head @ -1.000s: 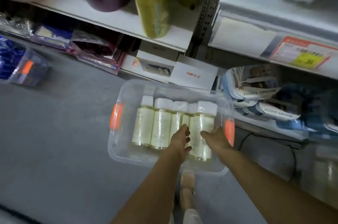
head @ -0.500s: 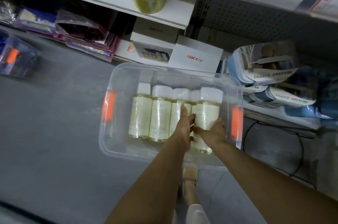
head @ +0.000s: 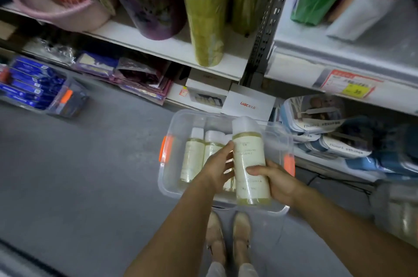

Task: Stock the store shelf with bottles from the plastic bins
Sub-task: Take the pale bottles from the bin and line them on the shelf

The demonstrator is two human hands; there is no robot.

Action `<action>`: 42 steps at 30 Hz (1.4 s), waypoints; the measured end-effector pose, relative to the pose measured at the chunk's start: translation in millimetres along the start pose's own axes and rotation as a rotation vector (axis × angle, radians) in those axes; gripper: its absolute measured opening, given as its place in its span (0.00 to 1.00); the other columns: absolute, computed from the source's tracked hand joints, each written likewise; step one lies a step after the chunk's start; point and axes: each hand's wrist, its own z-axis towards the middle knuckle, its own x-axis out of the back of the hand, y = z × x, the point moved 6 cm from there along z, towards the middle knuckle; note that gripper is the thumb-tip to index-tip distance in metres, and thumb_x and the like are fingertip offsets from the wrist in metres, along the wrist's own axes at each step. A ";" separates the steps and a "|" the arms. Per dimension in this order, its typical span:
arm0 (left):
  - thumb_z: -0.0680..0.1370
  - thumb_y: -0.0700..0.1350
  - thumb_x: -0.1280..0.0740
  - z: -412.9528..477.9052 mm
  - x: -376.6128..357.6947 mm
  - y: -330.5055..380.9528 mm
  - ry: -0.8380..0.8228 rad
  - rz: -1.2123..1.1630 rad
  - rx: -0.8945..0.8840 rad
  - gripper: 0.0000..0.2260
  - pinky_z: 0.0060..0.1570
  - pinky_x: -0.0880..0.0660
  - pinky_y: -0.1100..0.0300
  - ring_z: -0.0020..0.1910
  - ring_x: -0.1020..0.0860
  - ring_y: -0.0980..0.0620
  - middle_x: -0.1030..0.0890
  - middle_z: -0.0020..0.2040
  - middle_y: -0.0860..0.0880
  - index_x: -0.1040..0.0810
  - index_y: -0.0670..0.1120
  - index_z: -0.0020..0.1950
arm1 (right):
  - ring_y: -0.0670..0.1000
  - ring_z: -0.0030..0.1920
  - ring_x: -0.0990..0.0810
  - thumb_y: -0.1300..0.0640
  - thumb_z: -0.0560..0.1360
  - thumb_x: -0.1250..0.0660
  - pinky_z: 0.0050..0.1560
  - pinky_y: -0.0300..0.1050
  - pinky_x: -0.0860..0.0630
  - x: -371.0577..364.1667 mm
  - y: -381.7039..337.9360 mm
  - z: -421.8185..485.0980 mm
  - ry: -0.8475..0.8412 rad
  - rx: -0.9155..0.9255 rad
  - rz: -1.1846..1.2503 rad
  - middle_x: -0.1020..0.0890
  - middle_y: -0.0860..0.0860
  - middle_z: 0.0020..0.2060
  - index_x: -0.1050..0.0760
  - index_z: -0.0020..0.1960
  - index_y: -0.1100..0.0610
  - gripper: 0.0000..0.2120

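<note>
A clear plastic bin (head: 168, 177) with orange latches sits on the grey floor by the shelving. Several pale yellow bottles with white caps (head: 194, 154) lie side by side in it. My right hand (head: 274, 180) grips one such bottle (head: 250, 159) around its lower half and holds it raised above the bin. My left hand (head: 217, 169) is beside it, fingertips touching the bottle's left side, and hides part of the bottles below.
White store shelves (head: 172, 50) hold rolled green and purple goods above and white boxes (head: 247, 101) below. Blue packaged goods (head: 316, 113) fill the low right shelf. A second bin (head: 65, 100) with blue boxes sits on the floor at left. My shoes (head: 228, 240) stand just before the bin.
My right hand closed around the rightmost bottle and lifted it out of the row, up above the bin. My left hand stayed against its side. The camera tilted up toward the shelves.
</note>
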 end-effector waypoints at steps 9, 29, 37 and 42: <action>0.78 0.56 0.30 -113.6 -9.6 72.2 0.015 0.123 -0.188 0.19 0.51 0.19 0.54 0.55 0.17 0.48 0.15 0.54 0.45 0.19 0.44 0.60 | 0.59 0.54 0.18 0.49 0.74 0.33 0.59 0.58 0.23 -73.6 -75.1 -103.0 -0.165 0.058 0.072 0.16 0.60 0.55 0.24 0.64 0.58 0.21; 0.79 0.54 0.31 -330.6 -60.2 197.7 -0.043 0.233 -0.612 0.16 0.41 0.17 0.54 0.43 0.15 0.48 0.13 0.45 0.46 0.18 0.42 0.56 | 0.60 0.59 0.18 0.36 0.67 0.27 0.63 0.59 0.24 -169.5 -212.5 -279.4 -0.178 0.492 -0.211 0.17 0.60 0.58 0.26 0.66 0.58 0.37; 0.78 0.56 0.31 -391.5 -89.1 237.3 -0.092 0.327 -0.768 0.19 0.42 0.19 0.56 0.46 0.14 0.48 0.13 0.49 0.45 0.18 0.43 0.59 | 0.55 0.53 0.15 0.45 0.66 0.22 0.59 0.58 0.21 -188.9 -250.9 -346.0 -0.067 0.749 -0.401 0.14 0.54 0.51 0.24 0.62 0.54 0.29; 0.73 0.60 0.27 -418.6 -119.6 267.2 -0.106 0.303 -0.862 0.25 0.50 0.17 0.50 0.50 0.15 0.45 0.14 0.53 0.44 0.22 0.44 0.62 | 0.56 0.51 0.14 0.46 0.67 0.22 0.57 0.59 0.20 -184.8 -285.8 -381.1 0.009 0.867 -0.343 0.14 0.55 0.50 0.25 0.62 0.55 0.28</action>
